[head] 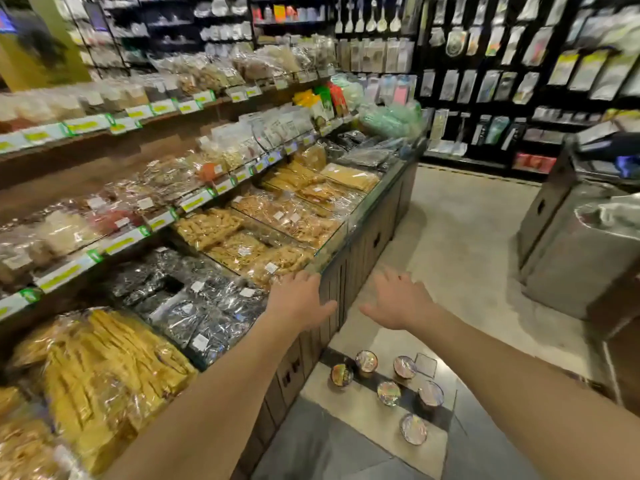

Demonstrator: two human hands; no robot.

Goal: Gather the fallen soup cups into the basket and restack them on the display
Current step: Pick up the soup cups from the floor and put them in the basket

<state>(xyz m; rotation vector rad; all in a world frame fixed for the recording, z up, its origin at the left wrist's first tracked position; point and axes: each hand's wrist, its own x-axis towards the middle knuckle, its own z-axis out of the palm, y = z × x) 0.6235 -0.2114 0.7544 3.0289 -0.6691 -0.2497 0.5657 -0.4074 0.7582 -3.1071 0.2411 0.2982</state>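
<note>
Nearest, at 5 o'clock in the view, six soup cups [388, 393] are on the floor [450, 237], loosely scattered and not touching each other. The closest cup [413, 429] lies at 5 o'clock from the group, and the others spread from there toward 11 o'clock. Their shiny lids face up to the camera; I cannot tell if each cup stands fully upright. A flat clear square piece [426, 365] lies on the floor just beside the cups, at 1 o'clock from them. Above the cups both bare forearms stretch forward. The left hand [298, 301] is held out with the palm down and its fingers are released and spread, over the front edge of the table [363, 247]; I cannot tell if it touches the edge. The right hand [398, 299], at 3 o'clock from the left one, is also palm down with fingers released, grasping nothing, in the air over the floor. The table runs from 7 o'clock toward 1 o'clock and carries bags of yellow sticks [104, 368] near, dark silvery bags [194, 306] behind them, then more bags of pale snacks. Shelves [121, 244] with green and yellow labels rise at 9 o'clock. At 3 o'clock stands a grey metal cabinet [571, 258]. Farthest, at 1 o'clock, a dark wall [519, 74] holds hanging packets.
</note>
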